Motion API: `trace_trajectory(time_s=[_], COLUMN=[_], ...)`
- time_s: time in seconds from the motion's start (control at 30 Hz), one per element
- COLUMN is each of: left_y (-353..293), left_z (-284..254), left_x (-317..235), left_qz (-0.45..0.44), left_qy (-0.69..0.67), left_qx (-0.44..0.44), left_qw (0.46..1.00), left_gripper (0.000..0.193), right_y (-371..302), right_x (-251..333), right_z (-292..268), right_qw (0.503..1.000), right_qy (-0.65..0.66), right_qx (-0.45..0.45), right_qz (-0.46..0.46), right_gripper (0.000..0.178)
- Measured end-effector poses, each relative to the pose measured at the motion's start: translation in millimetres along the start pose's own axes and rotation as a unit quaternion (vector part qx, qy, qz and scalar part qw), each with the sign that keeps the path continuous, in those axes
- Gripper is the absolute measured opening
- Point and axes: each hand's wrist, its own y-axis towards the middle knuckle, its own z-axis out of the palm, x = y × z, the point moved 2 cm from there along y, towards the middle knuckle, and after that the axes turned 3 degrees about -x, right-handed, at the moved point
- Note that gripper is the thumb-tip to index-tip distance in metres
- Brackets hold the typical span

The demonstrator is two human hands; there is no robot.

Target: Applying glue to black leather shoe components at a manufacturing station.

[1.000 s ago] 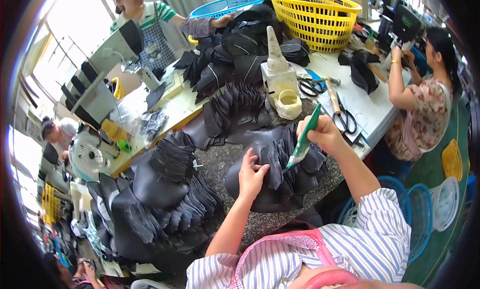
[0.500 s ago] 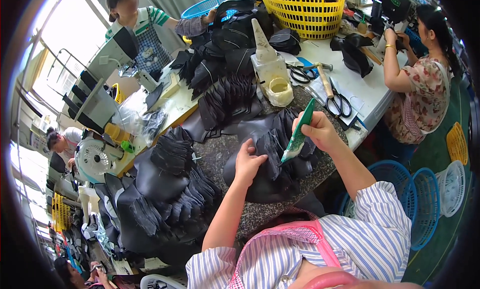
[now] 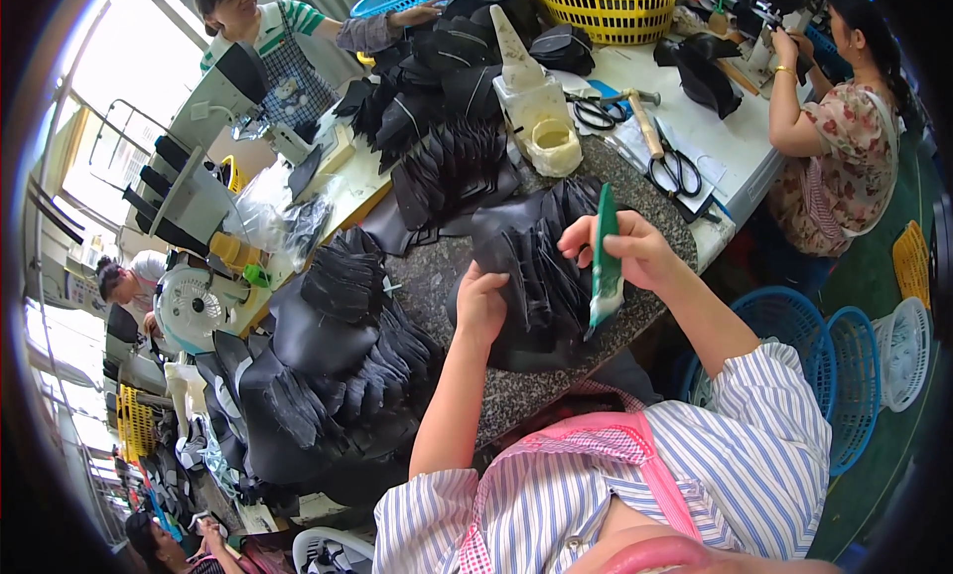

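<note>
My right hand point(image 3: 640, 251) grips a green brush point(image 3: 608, 246), its whitish bristle end pointing down by the right side of a fanned stack of black leather-like pieces point(image 3: 541, 276). My left hand point(image 3: 480, 301) is closed at the left edge of that stack, thumb on top, other fingers partly hidden. The stack lies on a speckled stone slab point(image 3: 511, 405). Beyond it stands a whitish glue container point(image 3: 551, 142) with a cone-shaped top and an open round mouth. More overlapping black pieces point(image 3: 342, 365) spread to the left, and another fanned row point(image 3: 452, 177) lies farther back.
Scissors point(image 3: 677, 172) and a wooden-handled hammer point(image 3: 645, 127) lie on the white table at the right. A yellow basket point(image 3: 601, 8) stands behind. Blue baskets point(image 3: 779, 321) are on the right. Co-workers sit or stand around, and a white fan point(image 3: 194, 304) is at the left.
The brush has moved toward me, off the middle of the stack to its right side, and stands more upright. My left hand has closed in on the stack's left edge.
</note>
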Motion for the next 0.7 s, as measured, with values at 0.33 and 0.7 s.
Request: trace_trajectory(time_s=[0.33,0.7], left_y=[15,-12], left_z=[-10,-19], left_x=[-24,-80], left_qz=[0.049,0.182], left_qy=[-0.086,-0.028], left_qx=[-0.001,-0.083], left_qw=[0.995,0.979], left_gripper=[0.023,0.022], right_y=[16,24], right_x=[-18,-42], right_z=[-5,21], right_qw=[0.943,0.862], right_qy=[-0.224,-0.425], right_qx=[0.08,0.186], right_qz=[0.231,0.205], right_gripper=[0.029,0.026])
